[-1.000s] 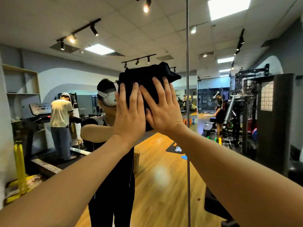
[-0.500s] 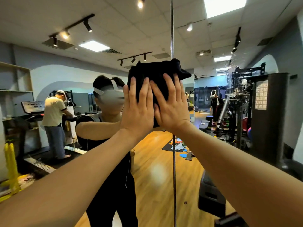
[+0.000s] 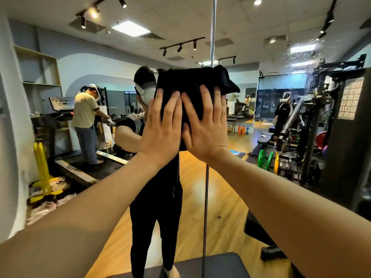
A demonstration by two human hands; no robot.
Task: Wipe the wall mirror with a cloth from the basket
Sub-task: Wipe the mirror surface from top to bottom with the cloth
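Left hand (image 3: pixel 160 129) and right hand (image 3: pixel 206 127), fingers spread flat, side by side, press black cloth (image 3: pixel 192 85) onto wall mirror (image 3: pixel 261 177), cloth bunched above fingertips, astride vertical seam (image 3: pixel 205 197).

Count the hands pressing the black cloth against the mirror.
2: the left hand lies flat on the crumpled black cloth's lower left, the right hand beside it on the lower right. None seems hidden.
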